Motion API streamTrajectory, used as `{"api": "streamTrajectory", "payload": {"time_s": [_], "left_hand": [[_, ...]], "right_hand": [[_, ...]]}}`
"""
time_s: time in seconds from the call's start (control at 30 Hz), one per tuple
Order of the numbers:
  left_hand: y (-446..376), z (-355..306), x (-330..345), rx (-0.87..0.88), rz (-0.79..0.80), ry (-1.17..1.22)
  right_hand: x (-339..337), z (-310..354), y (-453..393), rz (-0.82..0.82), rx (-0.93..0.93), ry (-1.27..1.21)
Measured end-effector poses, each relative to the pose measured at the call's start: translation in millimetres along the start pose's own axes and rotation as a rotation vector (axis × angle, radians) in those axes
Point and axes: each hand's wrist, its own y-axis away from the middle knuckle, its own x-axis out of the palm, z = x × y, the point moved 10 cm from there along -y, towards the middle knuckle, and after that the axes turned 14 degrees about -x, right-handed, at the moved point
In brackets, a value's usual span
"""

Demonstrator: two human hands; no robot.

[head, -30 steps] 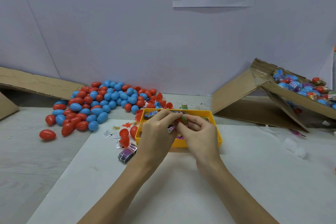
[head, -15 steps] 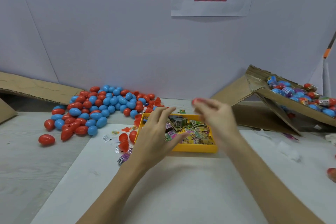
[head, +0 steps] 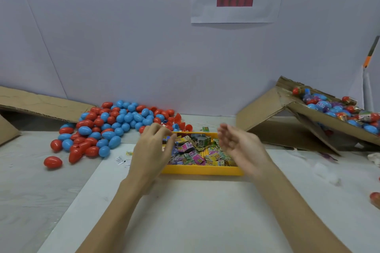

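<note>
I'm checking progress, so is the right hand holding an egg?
No, the right hand hovers open above the yellow tray, its fingers relaxed and holding nothing.

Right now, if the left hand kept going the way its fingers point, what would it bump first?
Probably the pile of red and blue eggs beyond it. The left hand hovers over the yellow tray, fingers aimed that way; depth is unclear, so it might pass above.

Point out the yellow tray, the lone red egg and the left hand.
yellow tray (head: 201, 170): head view, front wall.
lone red egg (head: 52, 162): head view, middle of its shell.
left hand (head: 152, 150): head view, back of the hand.
</note>
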Motion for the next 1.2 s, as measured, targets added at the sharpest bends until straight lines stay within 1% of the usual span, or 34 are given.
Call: {"api": "streamTrajectory", "payload": {"time_s": [0.07,0.1,0.17,0.27,0.33,0.4,0.47,0.57,0.73,0.83,0.87,0.93,1.0,1.07,1.1,1.17,1.2], "left_hand": [[-10,32,-8,-0.132,-0.031,-0.015],[-14,51,-13,-0.202,-0.055,-0.07],[-19,90,-22,-0.328,-0.08,-0.272],[-16,139,-27,-0.501,0.0,-0.496],[-15,149,-23,-0.494,0.047,-0.551],[-17,144,-21,-0.436,0.037,-0.542],[-21,138,-18,-0.407,0.037,-0.48],[-24,137,-14,-0.413,0.068,-0.393],[-23,126,-21,-0.417,0.015,-0.282],[-24,91,-24,-0.327,-0.025,-0.051],[-22,78,-22,-0.305,-0.019,0.048],[-18,56,-16,-0.316,0.04,0.244],[-10,40,-3,-0.36,0.158,0.441],[-2,24,14,-0.381,0.315,0.611],[2,14,20,-0.364,0.376,0.632],[10,0,29,-0.306,0.445,0.598],[12,-5,33,-0.284,0.46,0.577]], "right_hand": [[5,-19,6,0.036,0.031,0.021],[6,-23,6,0.044,0.035,0.03],[4,-27,4,0.035,0.039,-0.005],[-1,-30,2,0.009,0.073,-0.12],[-3,-33,1,0.007,0.083,-0.144],[-3,-35,0,0.01,0.079,-0.142],[-4,-35,-1,0.006,0.069,-0.137],[-4,-35,-1,0.008,0.055,-0.134],[-4,-33,0,0.017,0.036,-0.133],[-2,-31,2,0.02,0.022,-0.111],[-1,-30,3,0.024,0.012,-0.1],[1,-26,6,0.039,-0.016,-0.054],[4,-20,9,0.071,-0.069,0.057],[12,-13,15,0.104,-0.178,0.264],[16,-7,19,0.102,-0.262,0.404],[26,6,31,0.092,-0.476,0.707],[36,12,39,0.133,-0.587,0.837]]}}
